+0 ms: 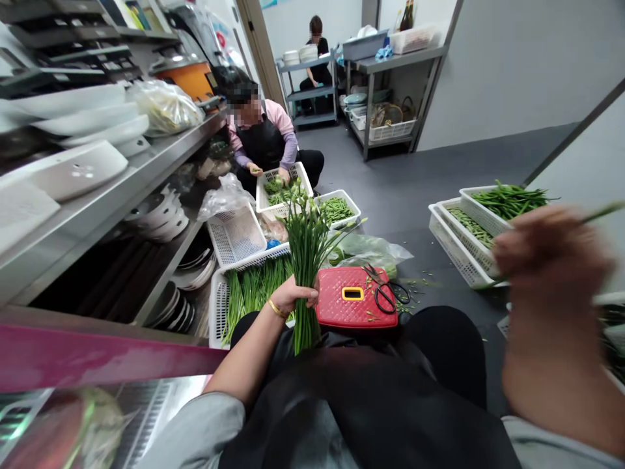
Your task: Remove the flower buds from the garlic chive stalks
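My left hand (297, 295), with a gold bangle at the wrist, is closed around an upright bunch of flowering chives (308, 244), pale buds at the top. Off to the right, my raised right hand (551, 251) is smeared by motion; a single green chive stem (604, 212) sticks out of its closed fingers. Beside the bunch stands a red plastic stool (336, 306) with a yellow-rimmed slot. Black-handled scissors (385, 290) lie on its right edge among small bud trimmings. More long chives (256, 290) fill a white basket to the left of my left hand.
A co-worker (266, 137) sits ahead, hands at a white basket (308, 174) of greens. Baskets of cut green pieces (336, 208) and long green beans (508, 198) stand on the floor. Steel shelves (161, 159) with dishes line the left. Another person (319, 49) sits farther back.
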A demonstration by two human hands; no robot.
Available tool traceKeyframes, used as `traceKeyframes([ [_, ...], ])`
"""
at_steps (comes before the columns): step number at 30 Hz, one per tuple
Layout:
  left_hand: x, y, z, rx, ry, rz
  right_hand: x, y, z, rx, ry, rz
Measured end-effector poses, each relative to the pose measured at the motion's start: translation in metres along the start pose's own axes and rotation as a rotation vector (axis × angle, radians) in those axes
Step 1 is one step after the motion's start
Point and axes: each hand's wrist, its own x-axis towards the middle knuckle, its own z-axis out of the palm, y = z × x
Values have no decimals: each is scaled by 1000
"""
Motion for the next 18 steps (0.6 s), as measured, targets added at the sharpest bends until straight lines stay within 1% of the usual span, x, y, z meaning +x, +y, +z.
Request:
traceKeyframes([
  [1, 1, 2, 1, -2, 3, 10, -12, 19, 22, 75, -41, 128],
  [2, 2, 4, 2, 1, 4, 11, -21, 38, 43, 130, -157, 295],
  [3, 2, 5, 3, 9, 4, 6, -25, 55, 63, 167, -196, 410],
  [5, 2, 6, 6, 40, 6, -8, -25, 79, 92, 257, -200, 504],
  [7, 0, 4, 8, 71, 13, -22, -18, 90, 107, 319, -178, 486],
  [9, -3, 0, 9, 85, 20, -36, -14, 91, 114, 341, -165, 440],
  [11, -6, -4, 10, 79, 29, -50, -14, 90, 119, 333, -126, 398],
  [14, -8, -9, 11, 48, 38, -64, -11, 86, 123, 264, -52, 320],
  [16, -10, -9, 10, 35, 32, -67, 2, 77, 112, 186, 35, 199],
  [17, -10, -9, 9, 35, 30, -67, 12, 69, 99, 155, 115, 108],
  [18, -11, -8, 8, 41, 29, -67, 25, 59, 82, 126, 204, 4],
])
